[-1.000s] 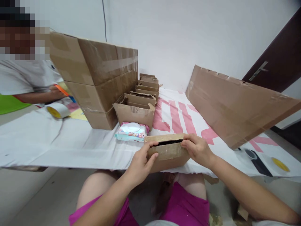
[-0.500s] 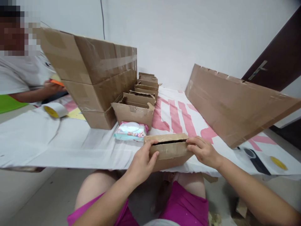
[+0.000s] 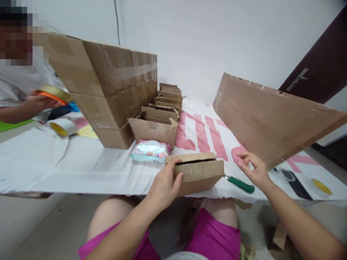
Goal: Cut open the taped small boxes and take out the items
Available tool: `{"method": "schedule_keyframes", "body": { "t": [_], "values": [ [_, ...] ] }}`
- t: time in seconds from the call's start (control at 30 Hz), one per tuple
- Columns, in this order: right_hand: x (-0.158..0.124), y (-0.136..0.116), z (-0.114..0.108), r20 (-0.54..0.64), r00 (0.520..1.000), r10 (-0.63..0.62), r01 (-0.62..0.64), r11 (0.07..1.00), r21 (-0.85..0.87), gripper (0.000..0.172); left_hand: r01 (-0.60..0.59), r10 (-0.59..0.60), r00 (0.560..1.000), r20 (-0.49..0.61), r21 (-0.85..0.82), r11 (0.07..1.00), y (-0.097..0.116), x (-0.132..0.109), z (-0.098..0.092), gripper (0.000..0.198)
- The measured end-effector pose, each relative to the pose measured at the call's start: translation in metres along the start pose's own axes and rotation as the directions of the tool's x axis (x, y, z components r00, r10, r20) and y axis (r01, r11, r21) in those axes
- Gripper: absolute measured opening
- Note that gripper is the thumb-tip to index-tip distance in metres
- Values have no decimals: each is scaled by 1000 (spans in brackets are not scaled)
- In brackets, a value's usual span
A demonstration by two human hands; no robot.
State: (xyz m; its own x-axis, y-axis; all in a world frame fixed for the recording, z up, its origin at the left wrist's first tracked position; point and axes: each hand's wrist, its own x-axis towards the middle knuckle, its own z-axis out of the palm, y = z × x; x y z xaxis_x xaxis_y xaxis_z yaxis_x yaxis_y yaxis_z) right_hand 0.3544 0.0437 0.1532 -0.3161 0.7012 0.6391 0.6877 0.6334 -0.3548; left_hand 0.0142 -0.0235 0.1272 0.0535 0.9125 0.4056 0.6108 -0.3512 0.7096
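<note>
A small cardboard box [image 3: 199,178] sits at the table's front edge, with a dark gap along its top flap. My left hand [image 3: 165,184] is closed on its left end, fingers over the top and thumb on the near face. Apart from the box, to its right, my right hand [image 3: 255,170] is raised with its fingers drawn together; a small shiny, whitish bit shows at them, too unclear to name. Below that hand lies a green-handled knife [image 3: 241,184], its blade end mostly hidden by the box. A pack of wet wipes [image 3: 150,151] is just left of the box.
Stacked taped cartons [image 3: 116,72] rise at the left, beside a row of open boxes [image 3: 155,130]. A large cardboard panel [image 3: 271,119] leans at right, near a yellow-cored tape roll [image 3: 321,187]. Another person's hand [image 3: 45,101] holds an orange-edged tape roll; a wide tape roll [image 3: 63,127] lies below.
My right hand has left the box's right end and moved right and slightly up, uncovering the green-handled knife. My left hand stays on the box. The other person's hand has moved left.
</note>
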Motion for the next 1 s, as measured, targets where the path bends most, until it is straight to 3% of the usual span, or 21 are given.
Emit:
{"method": "schedule_keyframes", "body": {
  "t": [0.1, 0.27, 0.33, 0.43, 0.53, 0.67, 0.77, 0.87, 1.0],
  "values": [
    [-2, -22, 9, 5, 1000, 17, -17, 999, 40, 26, -47, 50, 998, -47, 60, 997, 1, 3, 6, 31],
    [2, -56, 23, 168, 981, -98, 87, 994, 70, 4, -95, 97, 994, -40, 60, 994, -2, 3, 7, 27],
    [7, -64, 30, 223, 961, -166, 152, 985, 77, 16, -97, 99, 995, -34, 42, 994, -4, 3, 5, 26],
    [16, -76, 42, 293, 921, -256, 251, 966, 55, 19, -103, 103, 995, -17, 24, 994, -4, 2, 4, 22],
    [24, -90, 55, 331, 900, -285, 298, 955, 12, 31, -105, 105, 994, -6, 9, 994, -3, 1, 4, 22],
    [32, -106, 67, 373, 888, -269, 297, 955, -17, 21, -105, 105, 994, 13, -5, 994, -2, 0, 3, 23],
    [38, -109, 71, 396, 870, -294, 324, 946, -9, 21, -103, 104, 994, 28, -7, 995, -3, 0, 2, 23],
    [43, -103, 71, 387, 864, -323, 374, 925, -63, 7, -113, 113, 993, 37, -1, 994, -4, 0, 1, 23],
    [44, -94, 65, 361, 891, -276, 340, 932, -125, 14, -118, 117, 993, 26, 11, 993, -4, 0, 2, 23]
  ]
}}
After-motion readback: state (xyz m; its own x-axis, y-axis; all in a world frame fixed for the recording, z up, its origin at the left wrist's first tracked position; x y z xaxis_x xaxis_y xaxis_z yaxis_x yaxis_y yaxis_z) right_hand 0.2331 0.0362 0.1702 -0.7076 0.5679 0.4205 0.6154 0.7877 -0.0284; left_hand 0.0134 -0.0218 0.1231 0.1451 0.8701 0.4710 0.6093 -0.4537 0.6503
